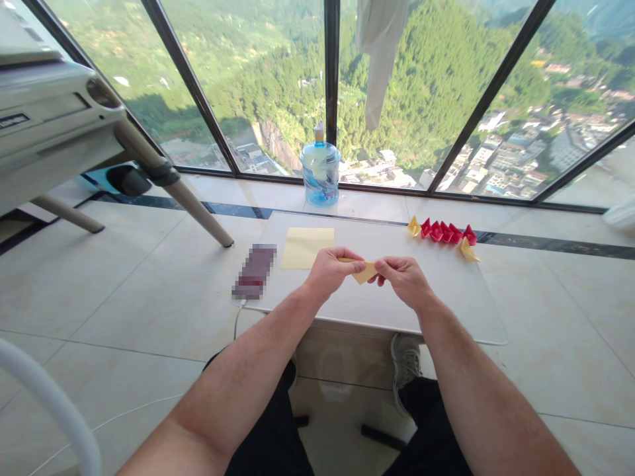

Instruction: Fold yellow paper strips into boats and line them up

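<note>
A small folded yellow paper (365, 272) is held up between my hands over the white table. My left hand (333, 268) pinches its left end between thumb and fingers. On the other end, my right hand (399, 279) grips with thumb above and fingers curled beneath. The paper's lower part comes to a point between the hands. Behind my left hand a flat sheet of pale yellow paper (303, 244) lies on the table, partly covered by that hand.
Small red folded paper pieces (448, 232) stand in a row at the table's (451, 301) back right, with yellow ones (468, 250) beside them. A blurred-out phone (254, 271) with a cable lies at the left edge. Beyond stands a blue water jug (320, 173) by the windows.
</note>
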Tool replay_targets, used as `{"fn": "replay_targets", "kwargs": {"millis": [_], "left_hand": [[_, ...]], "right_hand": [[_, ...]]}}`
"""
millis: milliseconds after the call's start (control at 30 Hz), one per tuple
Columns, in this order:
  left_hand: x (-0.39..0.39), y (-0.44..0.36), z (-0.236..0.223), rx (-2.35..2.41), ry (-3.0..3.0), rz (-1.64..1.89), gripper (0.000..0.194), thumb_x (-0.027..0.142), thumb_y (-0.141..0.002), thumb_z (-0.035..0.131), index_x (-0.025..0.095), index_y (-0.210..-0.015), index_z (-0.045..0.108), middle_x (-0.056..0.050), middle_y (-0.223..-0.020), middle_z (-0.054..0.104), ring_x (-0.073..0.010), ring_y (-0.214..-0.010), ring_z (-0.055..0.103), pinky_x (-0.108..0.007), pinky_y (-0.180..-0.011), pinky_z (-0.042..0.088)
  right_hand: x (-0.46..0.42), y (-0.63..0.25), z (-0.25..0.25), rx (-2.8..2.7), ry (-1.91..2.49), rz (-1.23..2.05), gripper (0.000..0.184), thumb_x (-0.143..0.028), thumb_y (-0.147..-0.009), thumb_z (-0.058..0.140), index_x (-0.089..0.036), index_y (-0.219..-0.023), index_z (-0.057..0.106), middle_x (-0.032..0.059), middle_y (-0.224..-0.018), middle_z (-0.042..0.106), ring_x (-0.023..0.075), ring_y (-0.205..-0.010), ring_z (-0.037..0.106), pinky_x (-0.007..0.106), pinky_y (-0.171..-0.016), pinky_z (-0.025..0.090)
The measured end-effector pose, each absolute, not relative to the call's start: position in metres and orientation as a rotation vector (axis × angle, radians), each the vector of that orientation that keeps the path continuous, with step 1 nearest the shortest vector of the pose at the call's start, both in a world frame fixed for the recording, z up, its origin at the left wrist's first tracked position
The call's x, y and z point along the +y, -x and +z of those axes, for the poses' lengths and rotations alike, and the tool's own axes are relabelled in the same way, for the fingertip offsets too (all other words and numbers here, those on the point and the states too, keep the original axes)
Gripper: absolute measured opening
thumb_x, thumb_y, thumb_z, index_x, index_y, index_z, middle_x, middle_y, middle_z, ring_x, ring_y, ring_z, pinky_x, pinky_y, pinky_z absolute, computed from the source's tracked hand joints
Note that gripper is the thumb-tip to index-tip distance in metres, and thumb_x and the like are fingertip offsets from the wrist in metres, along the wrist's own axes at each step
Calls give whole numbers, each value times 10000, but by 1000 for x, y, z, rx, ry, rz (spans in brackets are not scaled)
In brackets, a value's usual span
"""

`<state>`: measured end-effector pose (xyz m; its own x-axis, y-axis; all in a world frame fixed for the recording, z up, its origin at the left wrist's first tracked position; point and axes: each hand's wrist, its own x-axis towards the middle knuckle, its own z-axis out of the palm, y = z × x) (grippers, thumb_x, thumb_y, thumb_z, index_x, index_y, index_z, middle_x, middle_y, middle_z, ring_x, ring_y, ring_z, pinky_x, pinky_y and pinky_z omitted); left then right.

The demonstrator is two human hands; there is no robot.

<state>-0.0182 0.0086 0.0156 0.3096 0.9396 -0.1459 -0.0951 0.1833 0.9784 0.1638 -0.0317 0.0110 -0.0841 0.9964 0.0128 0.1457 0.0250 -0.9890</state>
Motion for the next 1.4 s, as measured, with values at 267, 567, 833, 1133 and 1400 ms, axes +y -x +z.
{"fn": "replay_targets", "kwargs": {"millis": [267, 567, 833, 1133, 1400], "left_hand": [[5, 15, 14, 972, -1225, 876, 266, 327, -570, 865, 136, -705, 738, -37, -661, 696, -154, -628, 612, -278, -605, 449], [8, 16, 17, 915, -1056, 1035, 208, 289, -580, 844, 141, -666, 725, -22, -611, 673, -106, -579, 563, -260, -613, 452], [11, 22, 15, 895, -1033, 981, 231, 319, -600, 842, 127, -672, 734, -44, -648, 692, -115, -607, 594, -268, -653, 488], [16, 24, 11, 986, -1122, 1046, 296, 404, -683, 792, 120, -706, 714, -53, -669, 703, -148, -633, 651, -291, -680, 530], [9, 10, -1, 1303, -1147, 1030, 394, 485, -752, 740, 138, -938, 725, -58, -781, 729, -145, -567, 673, -231, -495, 480]], "right_hand": [[-31, -170, 10, -1499, 1374, 1112, 404, -558, -773, 715, -162, -820, 787, 23, -604, 646, 115, -537, 489, 244, -497, 381], [-32, -167, 7, -1387, 1390, 963, 311, -472, -792, 706, -170, -744, 760, 14, -608, 631, 129, -574, 495, 263, -534, 378], [-32, -165, 8, -1393, 1375, 961, 272, -428, -791, 701, -169, -738, 761, 14, -617, 661, 132, -586, 534, 260, -554, 395], [-29, -167, 4, -1359, 1443, 966, 386, -535, -766, 714, -157, -694, 738, 37, -592, 664, 127, -521, 499, 267, -503, 379], [-38, -142, -8, -1583, 1498, 328, 267, -382, -918, 581, -228, -869, 793, 64, -860, 764, 199, -787, 656, 309, -760, 473]]}}
